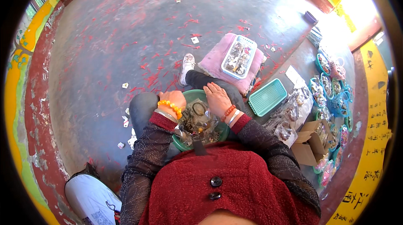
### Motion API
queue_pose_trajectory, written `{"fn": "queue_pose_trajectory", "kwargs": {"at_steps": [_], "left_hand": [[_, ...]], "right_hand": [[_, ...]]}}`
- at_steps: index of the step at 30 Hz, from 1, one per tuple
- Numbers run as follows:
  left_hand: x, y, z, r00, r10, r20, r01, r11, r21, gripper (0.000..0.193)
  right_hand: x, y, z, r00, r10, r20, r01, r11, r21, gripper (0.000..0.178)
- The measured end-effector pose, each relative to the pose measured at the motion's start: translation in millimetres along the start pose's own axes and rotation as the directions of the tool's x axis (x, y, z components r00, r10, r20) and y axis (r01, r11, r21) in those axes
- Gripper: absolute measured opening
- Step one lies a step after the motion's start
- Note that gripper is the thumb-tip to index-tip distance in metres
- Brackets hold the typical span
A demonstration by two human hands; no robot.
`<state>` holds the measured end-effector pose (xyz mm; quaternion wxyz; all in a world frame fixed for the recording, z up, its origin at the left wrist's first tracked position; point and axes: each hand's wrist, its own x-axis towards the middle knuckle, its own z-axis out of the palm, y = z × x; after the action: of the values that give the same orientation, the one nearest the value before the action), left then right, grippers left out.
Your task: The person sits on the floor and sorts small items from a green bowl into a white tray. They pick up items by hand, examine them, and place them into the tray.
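Note:
A green basin (pixel 193 95) rests on my lap, filled with clear plastic bags (pixel 197 118) of small dark and shiny pieces. At its left rim is my left hand (pixel 173 99), back up, with an orange bead bracelet on the wrist; its fingers are turned under and hidden. My right hand (pixel 217 99) lies over the right rim with its fingers stretched out. Nothing shows in it. A red bead bracelet and a pale bangle circle that wrist.
Ahead, a pink cushion (pixel 207 62) bears a white basket (pixel 223 66) of small packets. To the right are a teal basket (pixel 267 97), plastic bags (pixel 289 113), a cardboard box (pixel 308 145) and several filled baskets. Red scraps litter the floor. A white sack (pixel 90 200) stands at lower left.

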<state>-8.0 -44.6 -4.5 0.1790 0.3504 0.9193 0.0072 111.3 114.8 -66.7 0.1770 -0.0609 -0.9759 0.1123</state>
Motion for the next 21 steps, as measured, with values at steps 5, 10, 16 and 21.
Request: {"fn": "queue_pose_trajectory", "kwargs": {"at_steps": [5,10,16,21], "left_hand": [[13.7,3.2,-5.0,0.985,0.050,-0.166,-0.055,0.998,-0.023,0.025],[36.1,0.9,2.3,0.955,0.106,-0.278,-0.222,0.877,-0.427,0.029],[44.4,-2.9,22.2,0.967,0.100,-0.236,-0.251,0.553,-0.794,0.025],[35.4,2.1,13.6,0.976,0.088,-0.201,-0.218,0.487,-0.846,0.029]], "right_hand": [[-4.3,-12.3,-31.3,0.952,-0.011,0.305,0.006,1.000,0.020,0.026],[-18.0,-25.5,-22.5,0.960,-0.181,0.216,0.148,0.976,0.160,0.035],[-13.4,-23.6,-5.3,0.918,-0.103,0.383,0.088,0.994,0.057,0.040],[-12.1,-21.7,-0.5,0.966,0.055,0.251,-0.131,0.945,0.299,0.040]]}}
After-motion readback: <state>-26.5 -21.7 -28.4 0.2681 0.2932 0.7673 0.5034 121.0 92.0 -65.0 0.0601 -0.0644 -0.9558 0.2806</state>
